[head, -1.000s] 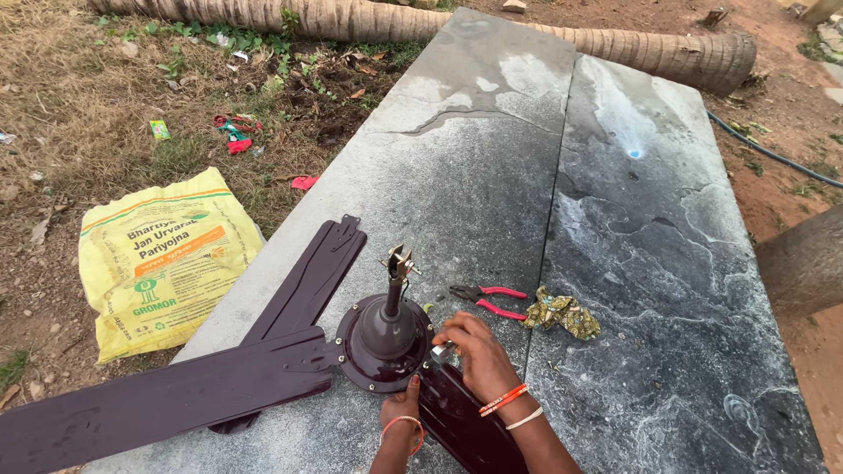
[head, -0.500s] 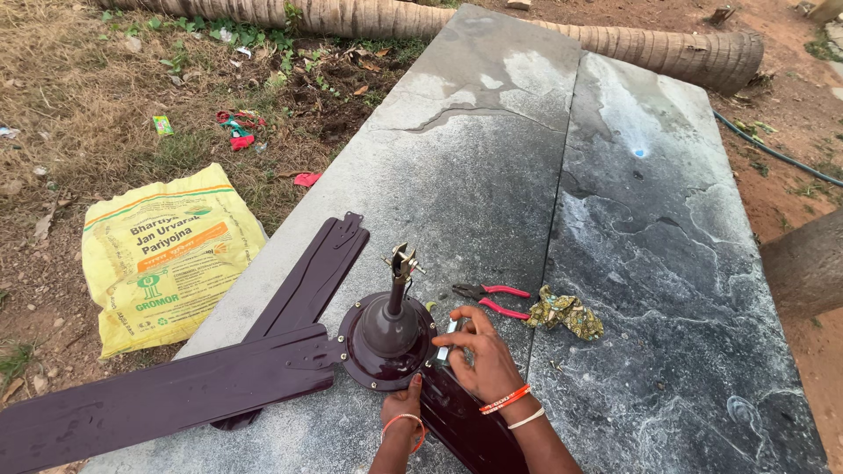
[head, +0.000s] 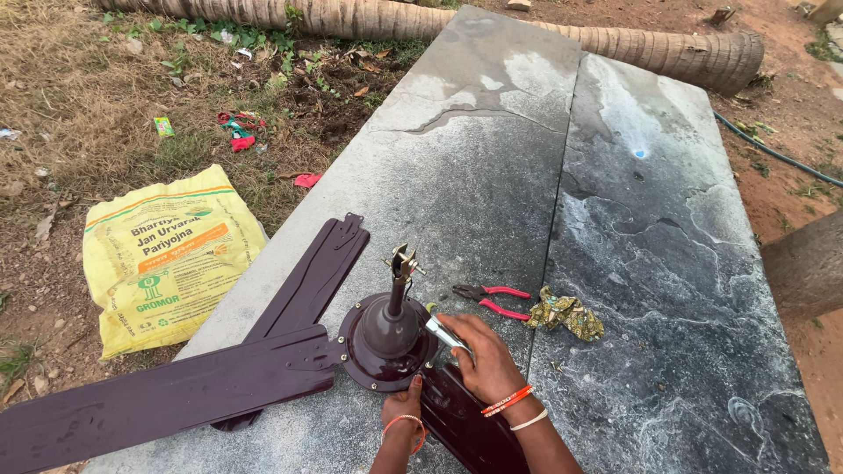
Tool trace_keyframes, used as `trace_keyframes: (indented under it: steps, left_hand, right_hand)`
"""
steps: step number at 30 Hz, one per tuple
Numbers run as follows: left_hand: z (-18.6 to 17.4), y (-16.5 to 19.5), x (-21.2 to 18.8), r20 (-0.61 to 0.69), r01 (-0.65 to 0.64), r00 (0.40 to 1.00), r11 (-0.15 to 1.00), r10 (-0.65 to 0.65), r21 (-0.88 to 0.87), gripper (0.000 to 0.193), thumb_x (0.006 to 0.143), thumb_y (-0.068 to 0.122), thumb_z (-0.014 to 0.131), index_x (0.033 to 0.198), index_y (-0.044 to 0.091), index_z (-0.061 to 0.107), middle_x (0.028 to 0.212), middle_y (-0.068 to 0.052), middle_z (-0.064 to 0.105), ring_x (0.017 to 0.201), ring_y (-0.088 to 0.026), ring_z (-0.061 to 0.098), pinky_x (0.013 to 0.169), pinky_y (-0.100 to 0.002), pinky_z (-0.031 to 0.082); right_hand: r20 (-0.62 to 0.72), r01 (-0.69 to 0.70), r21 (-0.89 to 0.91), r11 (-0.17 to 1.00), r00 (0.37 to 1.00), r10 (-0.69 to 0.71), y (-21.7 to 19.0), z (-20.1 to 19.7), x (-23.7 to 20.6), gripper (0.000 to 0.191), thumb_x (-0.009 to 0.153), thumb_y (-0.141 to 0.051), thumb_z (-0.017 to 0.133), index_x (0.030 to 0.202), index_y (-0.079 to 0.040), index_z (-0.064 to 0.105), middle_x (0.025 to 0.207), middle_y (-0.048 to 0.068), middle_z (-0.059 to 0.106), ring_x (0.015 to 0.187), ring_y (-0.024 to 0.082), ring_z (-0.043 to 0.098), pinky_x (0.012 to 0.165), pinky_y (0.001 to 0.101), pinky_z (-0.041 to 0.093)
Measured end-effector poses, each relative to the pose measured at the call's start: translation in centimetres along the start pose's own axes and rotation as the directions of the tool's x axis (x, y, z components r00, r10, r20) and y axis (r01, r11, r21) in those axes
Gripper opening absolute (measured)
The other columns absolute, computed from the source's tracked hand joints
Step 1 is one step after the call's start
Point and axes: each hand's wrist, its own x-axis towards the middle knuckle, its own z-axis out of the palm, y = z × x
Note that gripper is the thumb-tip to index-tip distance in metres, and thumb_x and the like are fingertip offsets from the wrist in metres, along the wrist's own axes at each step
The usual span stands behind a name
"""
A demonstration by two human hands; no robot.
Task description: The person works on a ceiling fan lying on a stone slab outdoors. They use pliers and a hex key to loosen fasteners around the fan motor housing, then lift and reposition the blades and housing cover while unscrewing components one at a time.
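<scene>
A yellow printed sack (head: 167, 259) lies on the bare ground off the worktop's left edge. On the grey stone worktop (head: 492, 158), near its front edge, rests a dark maroon ceiling fan: 1 long blade (head: 158, 395) stretches toward the front-left corner, and a 2nd blade (head: 312, 285) lies behind it. The motor hub (head: 386, 347) sits with its short rod upright. The left hand (head: 402, 411) presses its fingertips against the hub's front rim. The right hand (head: 481, 355) pinches a slim silver tool (head: 442, 333) at the hub's right side. Just right lie red-handled pliers (head: 492, 298) and a crumpled patterned cloth (head: 566, 313).
</scene>
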Motion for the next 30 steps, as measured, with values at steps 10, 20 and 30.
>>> trace_keyframes:
  steps: [10, 20, 30]
  left_hand:
    - [0.13, 0.37, -0.07, -0.031, 0.018, 0.999, 1.0, -0.017, 0.026, 0.067, 0.082, 0.062, 0.078, 0.056, 0.004, 0.056, 0.061, -0.006, 0.062, 0.048, -0.017, 0.055, 0.041, -0.039, 0.054]
    - [-0.04, 0.33, -0.37, 0.013, 0.023, 1.0, 1.0, -0.023, 0.02, 0.068, 0.084, 0.063, 0.076, 0.063, 0.001, 0.059, 0.067, -0.01, 0.064, 0.05, -0.019, 0.056, 0.043, -0.04, 0.055]
    - [-0.01, -0.05, 0.13, -0.021, -0.008, 1.0, 0.996, 0.01, 0.093, 0.07, 0.083, 0.066, 0.074, 0.063, 0.0, 0.064, 0.064, -0.009, 0.066, 0.051, -0.021, 0.062, 0.047, -0.039, 0.057]
  right_hand:
    - [0.012, -0.124, -0.065, 0.99, 0.992, 0.125, 0.05, 0.34, 0.3, 0.051, 0.084, 0.016, 0.053, 0.122, -0.014, 0.07, 0.114, 0.008, 0.059, 0.103, 0.026, 0.068, 0.084, 0.0393, 0.056]
    - [-0.037, -0.101, -0.094, 0.99, 0.995, 0.098, -0.33, 0.41, 0.3, 0.031, 0.086, 0.006, 0.063, 0.102, -0.014, 0.079, 0.106, 0.002, 0.068, 0.106, 0.023, 0.066, 0.089, 0.0369, 0.057]
    - [-0.021, -0.023, -0.215, 0.976, 1.0, 0.019, -0.17, 0.26, 0.43, 0.031, 0.071, -0.004, 0.08, 0.1, -0.016, 0.077, 0.111, -0.002, 0.073, 0.118, 0.022, 0.06, 0.105, 0.0428, 0.041]
